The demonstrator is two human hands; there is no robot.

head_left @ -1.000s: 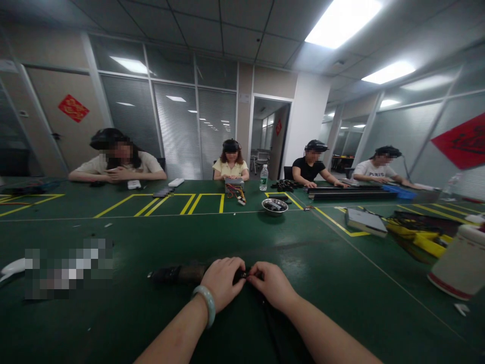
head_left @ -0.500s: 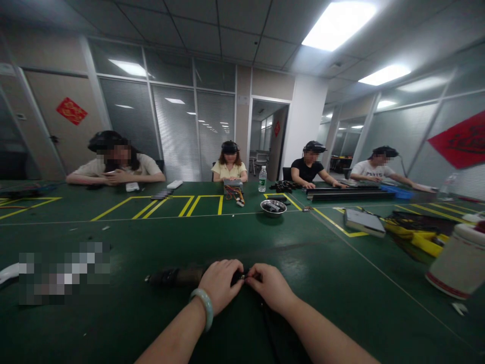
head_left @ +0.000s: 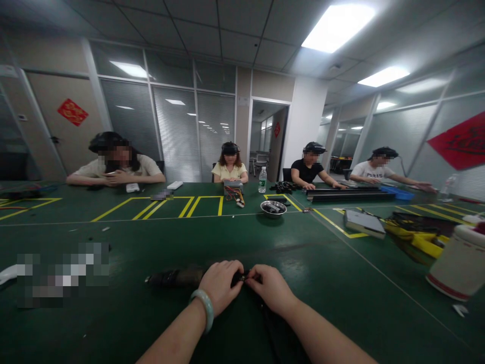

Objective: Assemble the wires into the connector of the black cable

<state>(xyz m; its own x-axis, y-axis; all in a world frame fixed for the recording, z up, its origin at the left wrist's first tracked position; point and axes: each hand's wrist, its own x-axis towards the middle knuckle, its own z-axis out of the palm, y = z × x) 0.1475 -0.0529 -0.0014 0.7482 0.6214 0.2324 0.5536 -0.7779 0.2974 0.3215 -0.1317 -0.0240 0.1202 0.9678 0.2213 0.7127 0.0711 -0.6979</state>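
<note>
A long dark cylinder-shaped thing (head_left: 174, 278) lies across the table in front of me, with a small shiny tip at its left end; its exact kind is unclear. My left hand (head_left: 222, 283), with a pale green bangle on the wrist, is wrapped over its right part. Between my hands a small shiny piece (head_left: 243, 277) shows at its right end. My right hand (head_left: 271, 288) is closed in a pinch right beside that piece; what its fingertips hold is hidden. A dark strip, blurred, runs down the table below my right hand.
A metal bowl (head_left: 273, 208) of dark parts and a water bottle (head_left: 262, 180) stand farther back. On the right are a grey box (head_left: 364, 222), yellow trays (head_left: 428, 243) and a white canister (head_left: 458, 263). Several people sit across the green table (head_left: 151, 242).
My hands stay at almost the same place, and the right fingers shift only slightly at the small shiny piece. The view tilts a little.
</note>
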